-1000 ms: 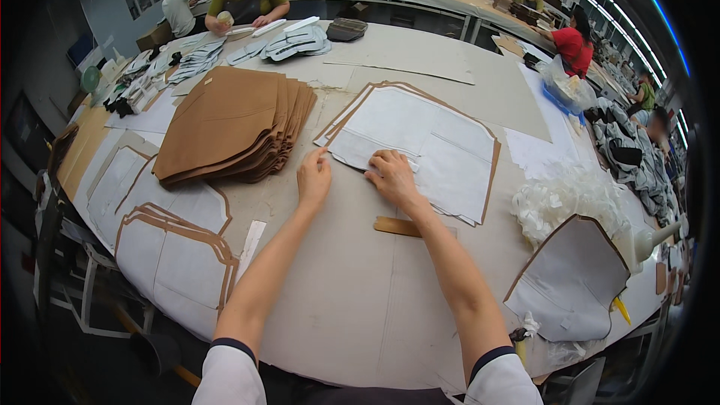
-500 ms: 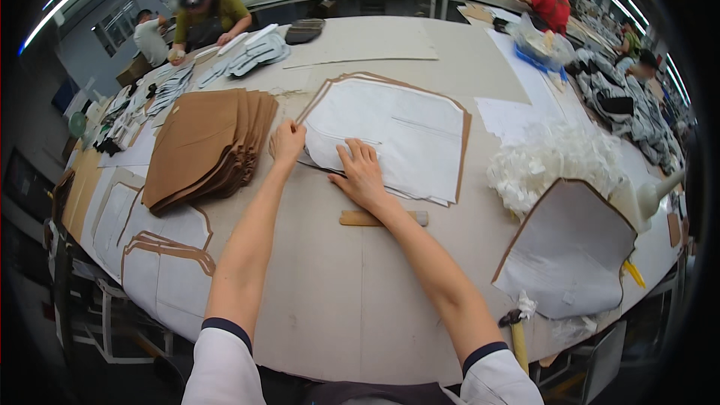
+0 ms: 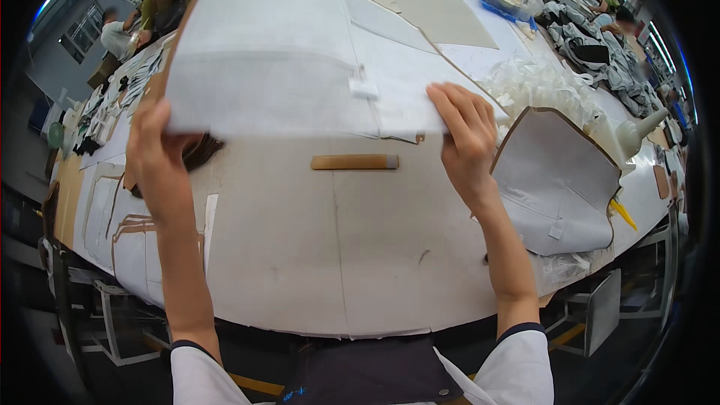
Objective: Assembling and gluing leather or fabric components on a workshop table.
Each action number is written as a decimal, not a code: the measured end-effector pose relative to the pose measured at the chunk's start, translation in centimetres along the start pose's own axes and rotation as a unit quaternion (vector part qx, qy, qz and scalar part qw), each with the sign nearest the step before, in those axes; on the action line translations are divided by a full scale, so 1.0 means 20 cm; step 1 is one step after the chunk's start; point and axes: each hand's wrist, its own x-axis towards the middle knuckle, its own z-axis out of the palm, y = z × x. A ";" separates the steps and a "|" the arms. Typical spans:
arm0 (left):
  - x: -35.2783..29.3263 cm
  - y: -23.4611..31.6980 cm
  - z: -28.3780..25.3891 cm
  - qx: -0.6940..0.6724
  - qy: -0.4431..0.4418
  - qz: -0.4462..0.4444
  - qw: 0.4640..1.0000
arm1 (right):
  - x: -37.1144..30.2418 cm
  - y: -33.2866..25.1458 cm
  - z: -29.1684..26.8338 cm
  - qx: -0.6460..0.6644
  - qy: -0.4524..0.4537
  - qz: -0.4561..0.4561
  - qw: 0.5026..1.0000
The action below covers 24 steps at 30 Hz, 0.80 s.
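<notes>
A large white-backed panel with brown edging (image 3: 262, 86) is lifted off the table and tilted in front of me. My left hand (image 3: 156, 151) is closed on its lower left corner. At its lower right edge, my right hand (image 3: 466, 135) pinches it between thumb and fingers. A small white tag-like patch (image 3: 363, 87) sits near the panel's middle. Below it, a flat tan strip with a grey end (image 3: 352, 162) lies on the table (image 3: 375, 247). Behind my left hand, only a bit of the brown panel stack (image 3: 202, 151) shows; the raised panel hides the rest.
White panels with brown edges (image 3: 139, 255) lie at the left. To the right are another edged panel (image 3: 555, 180), a heap of white scraps (image 3: 536, 79), a spouted bottle (image 3: 637, 135) and a yellow-handled thing (image 3: 622, 214). A person (image 3: 169, 0) works at the far left.
The white panel has risen off the table toward me, and both hands now hold it. My right hand, earlier flat on it, has moved right and closed on its edge; my left has moved left.
</notes>
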 end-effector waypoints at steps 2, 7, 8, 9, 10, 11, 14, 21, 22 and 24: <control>-0.32 -0.03 -0.30 0.022 0.005 -0.072 0.997 | -0.08 -0.18 -0.25 -0.052 -0.048 -0.076 0.995; -0.98 -0.28 -0.85 0.007 -0.016 -0.359 0.933 | -0.46 -0.57 -0.57 0.001 -0.254 -0.053 0.966; -1.07 -0.35 -0.92 0.032 -0.022 -0.391 0.919 | -0.54 -0.61 -0.57 0.017 -0.294 -0.046 0.955; -1.12 -0.39 -0.97 0.065 -0.039 -0.415 0.907 | -0.64 -0.63 -0.56 0.029 -0.298 -0.057 0.952; -1.16 -0.41 -1.01 0.096 -0.056 -0.442 0.890 | -0.75 -0.64 -0.55 0.042 -0.341 -0.028 0.939; -1.16 -0.37 -1.00 0.097 -0.072 -0.449 0.885 | -0.82 -0.65 -0.57 0.055 -0.386 -0.002 0.921; -1.12 -0.33 -0.97 0.095 -0.110 -0.428 0.892 | -0.88 -0.66 -0.62 0.053 -0.410 0.017 0.910; -1.14 -0.30 -1.08 0.175 -0.129 -0.409 0.886 | -0.92 -0.69 -0.64 0.066 -0.428 0.025 0.901; -1.15 -0.29 -1.08 0.176 -0.126 -0.411 0.885 | -0.91 -0.70 -0.64 0.065 -0.432 0.028 0.899; -1.16 -0.27 -1.06 0.216 -0.120 -0.378 0.892 | -0.90 -0.70 -0.66 0.069 -0.441 0.032 0.894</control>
